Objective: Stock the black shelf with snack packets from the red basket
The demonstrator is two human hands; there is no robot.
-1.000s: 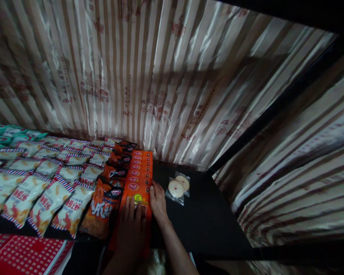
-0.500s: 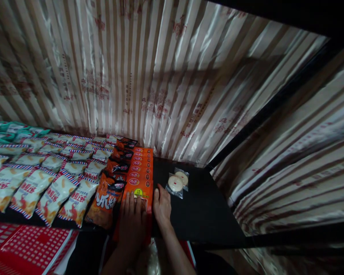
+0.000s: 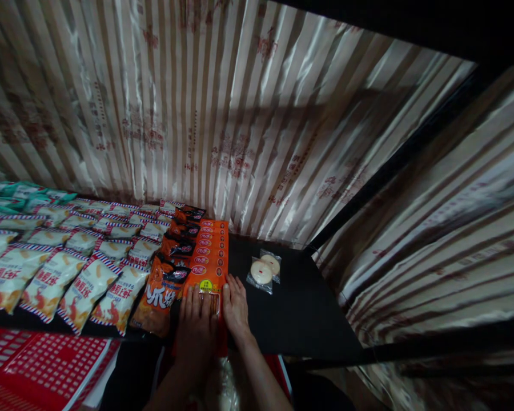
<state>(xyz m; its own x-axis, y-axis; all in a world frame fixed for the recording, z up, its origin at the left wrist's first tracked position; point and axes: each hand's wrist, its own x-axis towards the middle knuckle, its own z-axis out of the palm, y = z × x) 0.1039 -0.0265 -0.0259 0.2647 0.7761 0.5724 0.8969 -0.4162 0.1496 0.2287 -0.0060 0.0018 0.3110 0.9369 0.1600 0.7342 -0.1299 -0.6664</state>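
A row of overlapping orange snack packets (image 3: 209, 254) runs back along a black shelf (image 3: 300, 308). My left hand (image 3: 196, 322) lies flat on the nearest orange packet, fingers stretched out. My right hand (image 3: 235, 308) rests on the shelf against that packet's right edge, fingers extended along it. Two small clear packets with round pale biscuits (image 3: 264, 271) lie just right of my right hand.
Dark orange chip bags (image 3: 163, 291) lie left of the orange row. Several rows of white striped snack bags (image 3: 81, 285) fill the shelf's left part, with teal packets (image 3: 8, 191) at the far left. A red checked basket (image 3: 34, 368) sits below. Striped satin cloth (image 3: 240, 125) lines the back and right.
My right hand has shifted slightly back in against the orange packet's right edge. My left hand stays flat on the packet. The view has drifted a little.
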